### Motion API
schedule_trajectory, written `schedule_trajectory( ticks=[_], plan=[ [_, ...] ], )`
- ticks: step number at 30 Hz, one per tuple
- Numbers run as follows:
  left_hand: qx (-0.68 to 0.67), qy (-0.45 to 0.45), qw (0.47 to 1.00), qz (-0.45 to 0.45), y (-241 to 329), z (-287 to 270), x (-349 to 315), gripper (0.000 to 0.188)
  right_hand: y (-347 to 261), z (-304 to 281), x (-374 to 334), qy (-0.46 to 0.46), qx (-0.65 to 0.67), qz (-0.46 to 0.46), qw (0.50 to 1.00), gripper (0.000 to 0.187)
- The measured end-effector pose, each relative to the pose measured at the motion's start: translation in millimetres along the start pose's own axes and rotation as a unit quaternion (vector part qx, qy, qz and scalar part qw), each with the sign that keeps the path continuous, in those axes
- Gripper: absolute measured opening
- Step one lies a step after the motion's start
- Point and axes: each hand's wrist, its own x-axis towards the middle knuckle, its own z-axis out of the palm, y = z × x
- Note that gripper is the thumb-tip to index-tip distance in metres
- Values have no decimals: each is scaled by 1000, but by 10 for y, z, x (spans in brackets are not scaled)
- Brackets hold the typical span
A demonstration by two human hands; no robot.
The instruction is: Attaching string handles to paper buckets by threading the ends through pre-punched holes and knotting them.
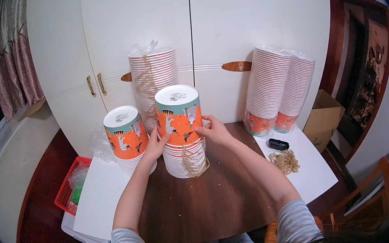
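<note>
In front of me stands a middle stack of upside-down paper buckets, its top one orange and teal with a white base. My left hand grips the top bucket's left side, thumb in front and other fingers mostly hidden behind. On the opposite side, my right hand holds it low with the fingers bent around the wall. Tan bands hang down the white rims below. To the left, beside my left wrist, is a shorter bucket stack with the same print.
Behind stands a tall bagged bucket stack; two more bagged stacks lean at right. A black box-like object and a pile of tan bands lie on a white surface. A red basket stands left, a cardboard box right.
</note>
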Motion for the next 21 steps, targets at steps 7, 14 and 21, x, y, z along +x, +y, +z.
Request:
schedule_trajectory(
  ticks=[7,14,21],
  plan=[
    [-5,-3,1000,2,-55,-6,1,66,13,49,-10,8,-19,1,1000,56],
    [10,13,1000,-6,9,27,-92,66,-49,81,-98,24,-75,5,997,48],
    [104,56,993,19,-13,-63,-473,55,929,139,-748,92,22,-38,995,37]
  ],
)
